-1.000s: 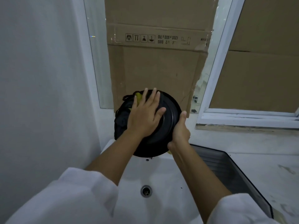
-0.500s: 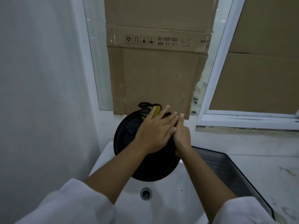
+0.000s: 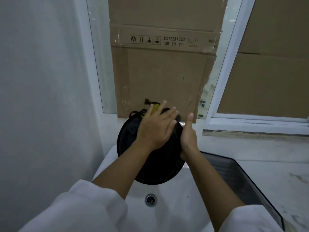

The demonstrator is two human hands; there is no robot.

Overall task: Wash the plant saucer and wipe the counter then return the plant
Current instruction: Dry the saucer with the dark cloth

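Left hand (image 3: 155,131): pressing flat, straight-fingered, on yellow scrub pad (image 3: 155,108) beneath.
Right hand (image 3: 189,139): gripping round black saucer (image 3: 127,139) by its rim.

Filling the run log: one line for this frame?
saucer: tilted over sink | left hand: flat, presses yellow scrubber on saucer | right hand: grips saucer rim

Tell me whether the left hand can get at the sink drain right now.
Probably yes: the drain lies bare in the basin, clear of the saucer, nothing covering it; the left hand need only lift off the saucer.
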